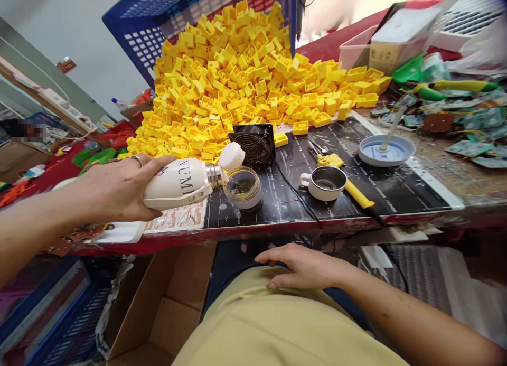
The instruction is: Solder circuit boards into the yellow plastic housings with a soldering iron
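Note:
My left hand [119,186] is wrapped round a white thermos bottle [178,184] with black lettering. The bottle lies tilted almost level, its metal mouth at the rim of a glass jar [243,191] holding dark liquid. A white cap [232,157] hangs open beside the bottle's neck. My right hand [299,266] rests over my lap, fingers loosely stretched and nothing in them. To the right of the jar stands a small white cup [325,184] with a dark metal inside and a handle.
A big heap of yellow plastic cases [237,86] spills from a tipped blue crate [138,33]. A black fan [253,147] stands behind the jar. A yellow-handled soldering iron [358,193], a light-blue dish [386,150], pliers [455,87] and circuit boards [467,144] lie right. Below is a cardboard box [174,302].

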`<state>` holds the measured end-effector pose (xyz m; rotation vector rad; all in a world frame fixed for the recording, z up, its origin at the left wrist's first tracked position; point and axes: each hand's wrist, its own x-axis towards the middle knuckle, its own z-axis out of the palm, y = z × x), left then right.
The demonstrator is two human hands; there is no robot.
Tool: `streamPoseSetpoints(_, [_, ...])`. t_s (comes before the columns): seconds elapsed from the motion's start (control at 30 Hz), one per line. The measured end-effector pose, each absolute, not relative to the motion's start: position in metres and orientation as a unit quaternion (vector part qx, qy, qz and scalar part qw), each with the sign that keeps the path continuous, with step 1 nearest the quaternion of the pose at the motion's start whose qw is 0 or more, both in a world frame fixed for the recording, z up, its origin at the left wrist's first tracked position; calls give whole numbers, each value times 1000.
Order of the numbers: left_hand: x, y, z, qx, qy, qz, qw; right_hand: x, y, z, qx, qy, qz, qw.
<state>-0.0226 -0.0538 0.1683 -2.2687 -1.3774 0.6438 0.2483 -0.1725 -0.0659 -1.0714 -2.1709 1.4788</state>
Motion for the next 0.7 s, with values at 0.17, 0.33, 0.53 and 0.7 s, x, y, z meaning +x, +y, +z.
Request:
streamPoseSetpoints(0.17, [-23, -57, 175, -805, -476, 262, 238, 251, -174, -72, -385, -748, 518, 157])
streamPoseSetpoints(0.33, [-23, -58, 176, -804, -474, 270, 238, 252, -176, -78, -389, -741, 523, 162])
streamPoseSetpoints(0.53, [-22, -61, 176, -800, -479, 272, 238, 251, -177, -78, -390, -736, 529, 163])
streamPoseSetpoints(0.7, [-22, -61, 178, -794, -486, 273, 241, 251, -177, -79, -389, -735, 530, 166])
